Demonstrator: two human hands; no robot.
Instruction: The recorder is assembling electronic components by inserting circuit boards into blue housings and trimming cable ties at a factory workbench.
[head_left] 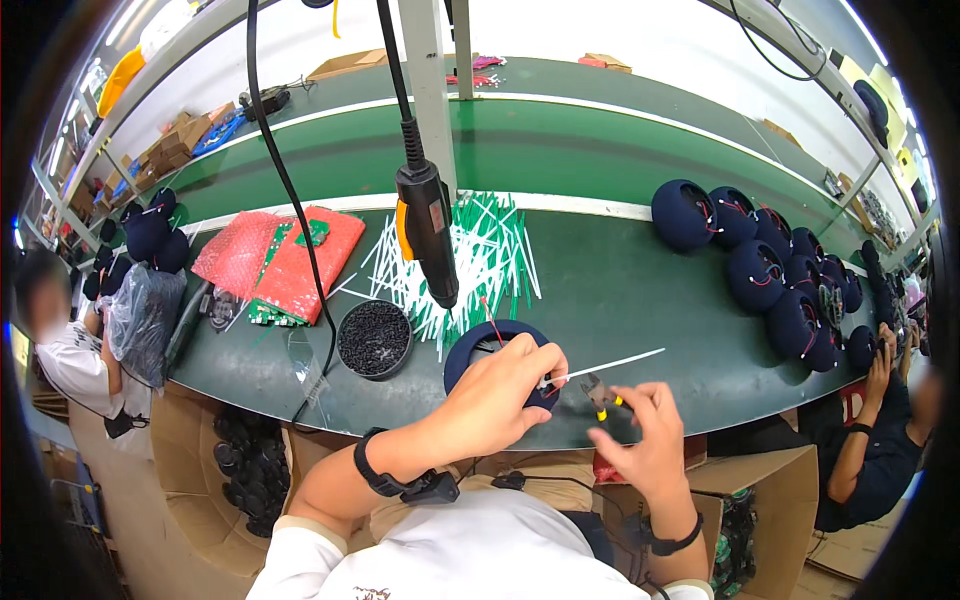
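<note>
The left hand pinches a white cable tie on the dark blue shell; at its 3 o'clock the right hand grips small cutters, so trimming the tail seems next, needing a close, steady cut.

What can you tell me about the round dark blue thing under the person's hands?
The dark blue shell is a rounded cup, seemingly plastic, lying open side up near the front edge of the green table. Thin red wires rise from it. The left hand rests on its rim and pinches a white cable tie that points to the right. The right hand brings small yellow-handled cutters to that tie.
</note>
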